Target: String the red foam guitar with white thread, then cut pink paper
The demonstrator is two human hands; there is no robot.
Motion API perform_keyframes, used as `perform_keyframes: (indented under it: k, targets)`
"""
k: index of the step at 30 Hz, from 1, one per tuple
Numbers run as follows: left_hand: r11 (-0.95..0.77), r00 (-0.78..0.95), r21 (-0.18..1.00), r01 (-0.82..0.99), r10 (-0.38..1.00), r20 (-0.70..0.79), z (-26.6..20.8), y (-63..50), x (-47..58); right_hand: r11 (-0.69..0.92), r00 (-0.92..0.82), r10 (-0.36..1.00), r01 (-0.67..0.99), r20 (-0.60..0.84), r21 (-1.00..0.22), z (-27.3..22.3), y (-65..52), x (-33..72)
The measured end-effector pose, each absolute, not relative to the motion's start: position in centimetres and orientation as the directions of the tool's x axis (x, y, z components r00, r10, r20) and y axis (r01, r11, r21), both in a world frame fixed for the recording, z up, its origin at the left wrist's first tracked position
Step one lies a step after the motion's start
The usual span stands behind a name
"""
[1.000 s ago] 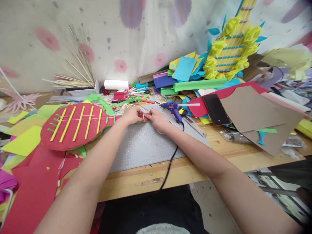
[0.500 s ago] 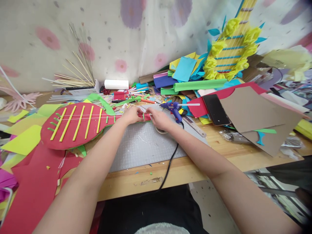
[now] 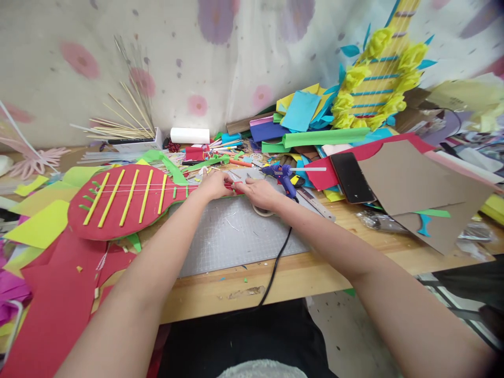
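Note:
A red craft guitar (image 3: 114, 202) with a rounded body lies flat at the left, its neck reaching to the middle. Yellow strips cross the body, short green pieces mark its edge and neck, and thin white strings run lengthwise. Near the end of the neck, my left hand (image 3: 214, 185) is closed, fingertips pinching at the neck and strings. My right hand (image 3: 260, 193) grips the neck's red tip from the other side, its fingertips close to the left ones. The fingers hide the exact spot where the strings meet the neck.
Beneath the neck is a grey cutting mat (image 3: 220, 239). A purple glue gun (image 3: 281, 176) with a black cord, a tape roll (image 3: 263, 211) and a metal ruler (image 3: 316, 203) lie by the right hand. A phone (image 3: 352, 177), brown card (image 3: 417, 184) and a yellow-flowered guitar (image 3: 374, 89) are farther right.
My right fingers have come down and moved left along the neck tip, closer to my left fingertips. The left hand stays at the neck. The whole view has shifted slightly.

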State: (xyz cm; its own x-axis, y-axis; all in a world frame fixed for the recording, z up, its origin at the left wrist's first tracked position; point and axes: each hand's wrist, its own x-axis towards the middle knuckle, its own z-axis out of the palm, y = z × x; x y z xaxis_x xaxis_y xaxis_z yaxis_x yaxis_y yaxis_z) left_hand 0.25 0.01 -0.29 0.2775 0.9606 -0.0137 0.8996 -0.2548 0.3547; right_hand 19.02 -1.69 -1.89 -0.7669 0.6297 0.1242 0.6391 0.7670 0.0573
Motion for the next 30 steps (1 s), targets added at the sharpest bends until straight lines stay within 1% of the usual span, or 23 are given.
perform_keyframes:
  k: [3,9,15,20,25,30]
  targets:
    - [-0.251,0.275,0.345,0.905,0.961,-0.022,-0.3,0.1,0.3,0.762,-0.762,0.636,0.645,0.125,0.059,-1.4,-1.7,19.2]
    - [-0.239,0.267,0.326,0.915,0.963,-0.045,0.1,-0.1,0.5,0.673,-0.67,0.733,0.74,0.119,0.017,-0.8,-2.0,19.2]
    - [-0.241,0.273,0.323,0.915,0.96,-0.056,0.3,-0.2,0.6,0.711,-0.708,0.702,0.703,0.073,-0.023,-1.0,-2.0,18.9]
    - [-0.236,0.263,0.326,0.915,0.964,-0.04,0.0,-0.1,0.4,0.671,-0.665,0.739,0.741,0.106,-0.029,-1.2,-1.8,19.1]
    - [-0.23,0.259,0.343,0.911,0.965,-0.043,0.0,0.0,0.4,0.694,-0.685,0.717,0.718,0.128,-0.051,-1.3,-1.7,18.9]
    - [-0.221,0.255,0.345,0.912,0.965,-0.055,0.1,-0.1,0.4,0.704,-0.697,0.709,0.709,0.103,-0.051,-1.1,-1.9,19.1]
